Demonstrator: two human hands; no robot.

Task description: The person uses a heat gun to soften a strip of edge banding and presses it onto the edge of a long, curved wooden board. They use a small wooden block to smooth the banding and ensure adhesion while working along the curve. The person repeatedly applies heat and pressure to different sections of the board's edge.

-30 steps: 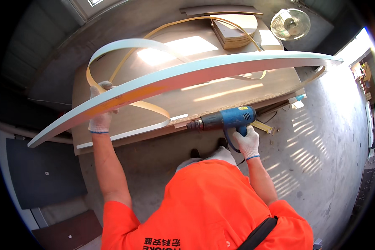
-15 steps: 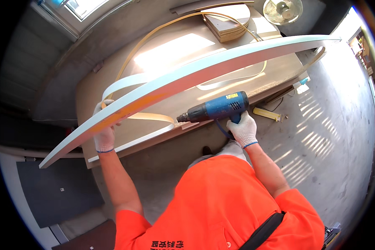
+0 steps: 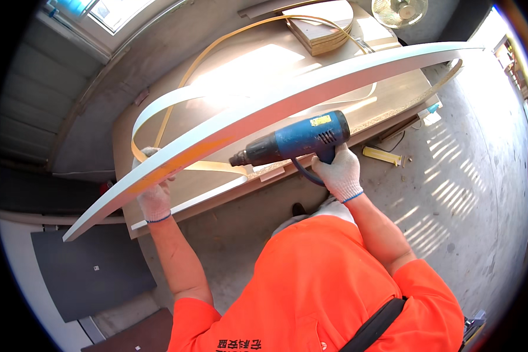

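Observation:
My right hand (image 3: 339, 174), in a white knit glove, is wrapped round the handle of a blue and black heat gun (image 3: 311, 136). Its nozzle points left, toward the lower face of a long curved white board (image 3: 264, 116), apart from it. My gloved left hand (image 3: 155, 203) grips that board near its left end, partly hidden behind it. An orange glow or reflection lies on the board's face beside that hand. A loose strip of edge banding (image 3: 136, 130), white outside and yellowish inside, loops up by my left fingers; whether they pinch it too is hidden.
Beneath the board lies a brown worktable (image 3: 123, 132), with stacked rounded panels (image 3: 321, 32) at its back. A fan (image 3: 400, 10) stands far right. A yellow piece (image 3: 381, 156) lies on the floor to the right. Dark panels (image 3: 94, 276) are at lower left.
The heat gun has moved left and slightly up, its nozzle nearer my left hand. The banding loop beside that hand stands wider. Both hands keep their grip.

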